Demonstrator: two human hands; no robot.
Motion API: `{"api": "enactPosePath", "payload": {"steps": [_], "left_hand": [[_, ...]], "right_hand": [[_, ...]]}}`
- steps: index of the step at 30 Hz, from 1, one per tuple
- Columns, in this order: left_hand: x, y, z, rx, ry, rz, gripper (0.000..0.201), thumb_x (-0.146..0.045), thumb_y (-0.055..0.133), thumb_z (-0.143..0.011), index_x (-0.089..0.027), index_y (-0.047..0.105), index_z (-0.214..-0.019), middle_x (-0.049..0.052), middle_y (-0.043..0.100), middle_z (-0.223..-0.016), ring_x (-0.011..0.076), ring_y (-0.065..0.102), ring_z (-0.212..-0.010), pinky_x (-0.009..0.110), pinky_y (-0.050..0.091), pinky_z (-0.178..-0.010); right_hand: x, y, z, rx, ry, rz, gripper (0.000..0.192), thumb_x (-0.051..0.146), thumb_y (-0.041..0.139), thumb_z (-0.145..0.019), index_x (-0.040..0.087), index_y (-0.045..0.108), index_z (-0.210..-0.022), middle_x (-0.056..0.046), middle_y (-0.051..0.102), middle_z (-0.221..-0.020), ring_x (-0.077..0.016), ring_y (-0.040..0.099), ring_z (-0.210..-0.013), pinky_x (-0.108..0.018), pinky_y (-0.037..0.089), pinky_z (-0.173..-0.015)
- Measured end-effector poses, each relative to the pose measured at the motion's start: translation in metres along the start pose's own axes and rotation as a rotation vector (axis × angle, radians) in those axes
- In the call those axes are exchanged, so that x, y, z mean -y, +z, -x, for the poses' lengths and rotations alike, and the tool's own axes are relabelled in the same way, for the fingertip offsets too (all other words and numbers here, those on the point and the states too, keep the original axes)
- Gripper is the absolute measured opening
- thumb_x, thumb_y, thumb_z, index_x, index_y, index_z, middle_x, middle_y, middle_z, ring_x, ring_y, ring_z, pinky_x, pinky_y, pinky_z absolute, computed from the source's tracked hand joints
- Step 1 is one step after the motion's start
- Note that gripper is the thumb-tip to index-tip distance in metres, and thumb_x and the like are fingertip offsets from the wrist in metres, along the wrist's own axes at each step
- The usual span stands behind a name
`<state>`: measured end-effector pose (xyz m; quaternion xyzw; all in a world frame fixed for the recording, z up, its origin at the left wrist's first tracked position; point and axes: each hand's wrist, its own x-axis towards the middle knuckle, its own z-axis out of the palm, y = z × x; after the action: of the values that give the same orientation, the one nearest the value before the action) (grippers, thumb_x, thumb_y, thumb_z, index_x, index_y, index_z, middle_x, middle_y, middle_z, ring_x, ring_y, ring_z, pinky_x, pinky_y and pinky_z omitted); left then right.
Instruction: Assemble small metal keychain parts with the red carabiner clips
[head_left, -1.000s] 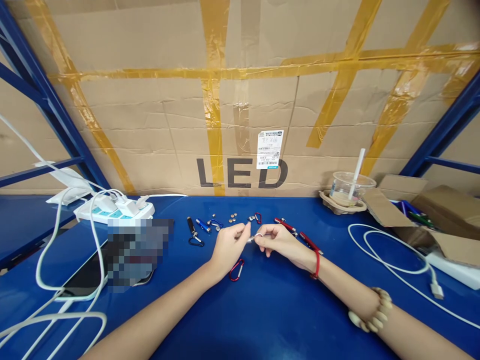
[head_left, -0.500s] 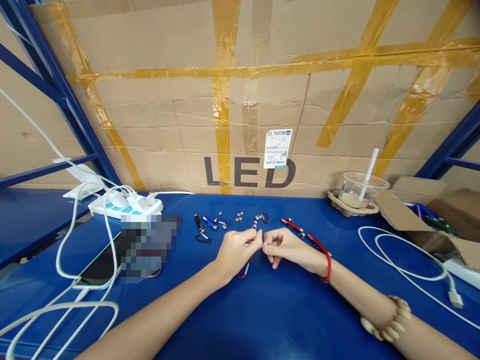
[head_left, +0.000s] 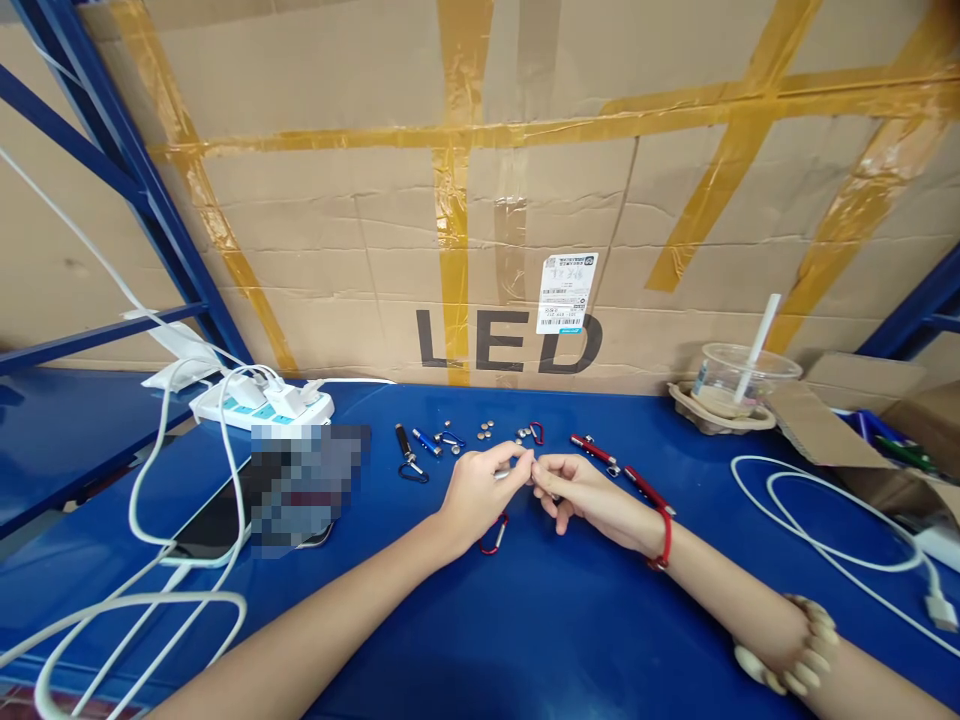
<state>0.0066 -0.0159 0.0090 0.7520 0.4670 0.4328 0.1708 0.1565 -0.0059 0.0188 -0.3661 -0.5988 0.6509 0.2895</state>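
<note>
We have both hands together low over the blue tabletop (head_left: 525, 620), fingertips meeting. Our left hand (head_left: 480, 490) is pinched narrow around a small silver metal part (head_left: 501, 475), thumb and forefinger closed on it. Our right hand (head_left: 581, 492) is curled in against it, its fingertips meeting the left ones at the same spot; whether it grips a separate piece we cannot tell, since the fingers hide it. A red cord bracelet (head_left: 664, 540) sits on our right wrist and a beaded bracelet (head_left: 787, 655) further up that forearm.

Just beneath our left hand a red carabiner clip (head_left: 495, 535) lies flat on the tabletop, partly covered by the hand. Beyond our fingers is a loose row of small things: a black keychain flashlight (head_left: 407, 444) with a black clip, a blue keychain flashlight (head_left: 427, 442), several button cells (head_left: 486, 431), another small red clip (head_left: 537, 433), and to the right two red keychain flashlights (head_left: 592, 450) lying end to end.

To the left a white power strip (head_left: 262, 408) with plugged chargers feeds white cables (head_left: 150, 520) looping across the tabletop. At the far right stands a plastic cup (head_left: 739, 380) with a straw in a pulp holder, near a coiled white cable (head_left: 825, 520). A taped cardboard box (head_left: 480, 200) marked LED stands behind everything.
</note>
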Motion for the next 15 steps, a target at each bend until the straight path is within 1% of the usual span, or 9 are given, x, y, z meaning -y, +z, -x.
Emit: {"api": "enactPosePath", "payload": {"steps": [2, 4, 10, 15], "left_hand": [[-0.0003, 0.0005, 0.0002, 0.000, 0.007, 0.031, 0.031, -0.034, 0.038, -0.081, -0.015, 0.058, -0.065, -0.002, 0.051, -0.051, 0.0069, 0.037, -0.044, 0.019, 0.028, -0.046], [-0.0010, 0.0006, 0.0003, -0.005, 0.000, 0.061, 0.032, -0.034, 0.040, -0.081, -0.014, 0.057, -0.063, -0.002, 0.053, -0.053, 0.0070, 0.039, -0.045, 0.018, 0.029, -0.047], [-0.0019, 0.0012, 0.0000, 0.020, -0.043, 0.138, 0.032, -0.033, 0.040, -0.082, -0.014, 0.055, -0.061, -0.002, 0.056, -0.055, 0.0076, 0.044, -0.047, 0.018, 0.032, -0.048], [-0.0021, 0.0017, 0.0008, 0.038, -0.049, 0.158, 0.031, -0.031, 0.039, -0.082, -0.014, 0.054, -0.061, -0.002, 0.056, -0.055, 0.0079, 0.047, -0.048, 0.018, 0.033, -0.048]], "right_hand": [[-0.0005, -0.0010, -0.0004, 0.002, 0.009, -0.004, 0.041, 0.053, 0.058, -0.061, 0.014, 0.050, -0.065, 0.003, 0.044, -0.060, -0.0046, 0.045, -0.047, -0.015, 0.045, -0.037], [-0.0004, -0.0011, -0.0002, -0.001, 0.007, -0.010, 0.040, 0.053, 0.058, -0.061, 0.014, 0.051, -0.065, 0.004, 0.044, -0.059, -0.0048, 0.045, -0.047, -0.015, 0.044, -0.036], [0.0003, -0.0002, 0.0001, -0.005, 0.009, -0.001, 0.039, 0.052, 0.056, -0.064, 0.013, 0.052, -0.067, 0.003, 0.045, -0.058, -0.0045, 0.045, -0.047, -0.013, 0.043, -0.036], [-0.0005, -0.0018, -0.0004, 0.019, 0.027, 0.011, 0.038, 0.051, 0.056, -0.065, 0.013, 0.053, -0.066, 0.003, 0.046, -0.057, -0.0043, 0.046, -0.046, -0.012, 0.041, -0.036]]}}
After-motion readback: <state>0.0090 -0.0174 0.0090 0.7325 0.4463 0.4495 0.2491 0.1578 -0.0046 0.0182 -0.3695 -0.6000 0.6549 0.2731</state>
